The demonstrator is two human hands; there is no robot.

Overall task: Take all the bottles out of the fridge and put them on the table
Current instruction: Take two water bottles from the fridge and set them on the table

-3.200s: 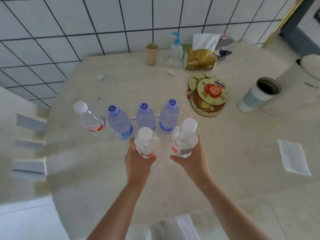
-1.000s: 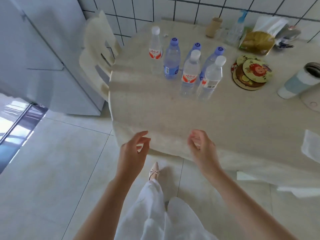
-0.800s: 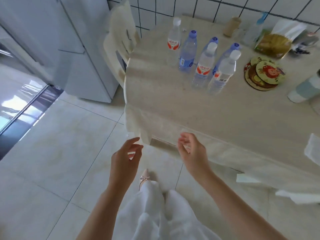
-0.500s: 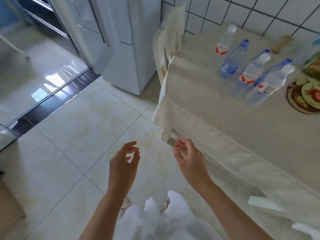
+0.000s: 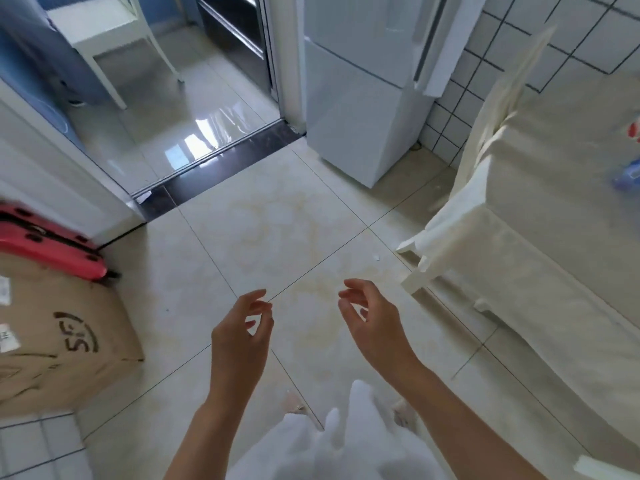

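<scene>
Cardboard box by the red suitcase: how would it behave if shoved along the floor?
The cardboard box would probably slide rather than roll: a broad face lies flat on glossy floor tiles. Its panels look creased, so they may dent. Weight can't be judged; the red suitcase close behind may block it.

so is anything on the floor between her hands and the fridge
Nothing visible blocks the way. Both the left hand and the right hand are empty, and bare floor tile runs from them up to the fridge. The cardboard box sits off to the left and the chair to the right.
</scene>
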